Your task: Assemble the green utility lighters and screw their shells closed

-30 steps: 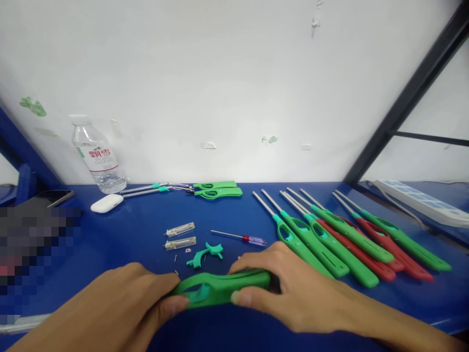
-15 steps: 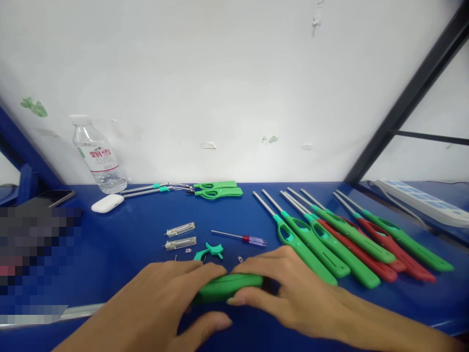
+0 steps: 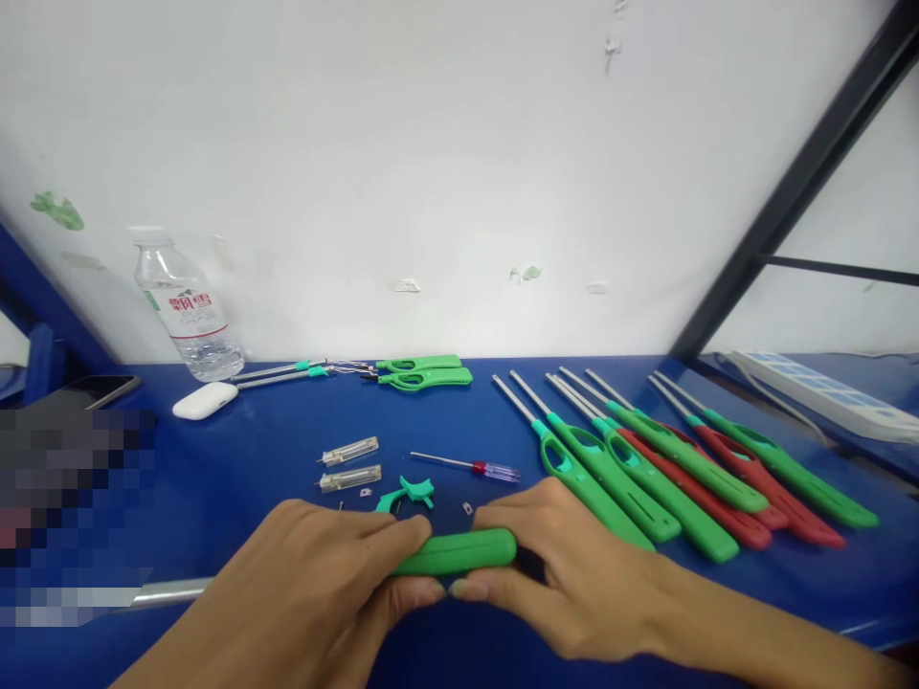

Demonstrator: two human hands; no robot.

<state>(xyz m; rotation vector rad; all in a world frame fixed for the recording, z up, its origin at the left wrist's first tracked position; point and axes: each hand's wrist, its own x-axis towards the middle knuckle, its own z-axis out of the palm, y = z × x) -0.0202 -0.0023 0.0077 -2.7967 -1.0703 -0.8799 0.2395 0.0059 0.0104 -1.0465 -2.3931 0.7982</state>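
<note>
A green utility lighter lies sideways between my hands, its handle showing past my left fingers. My left hand is wrapped round it, covering the middle. On the left, a metal tube emerges beyond that hand, in line with the handle. My right hand is closed at the handle's right end, thumb below and fingers behind. Just past my hands lie teal trigger pieces, small metal bits, two clear fuel tanks and a screwdriver with a purple-and-red handle.
Several green and red lighters lie on the right. Two opened green lighters with wires lie by the wall. A water bottle, a white case and a phone are on the left; a power strip is far right.
My left thumb has closed in against the lighter's handle. The handle has turned slightly, so its seam edge faces me more. The view has shifted a little.
</note>
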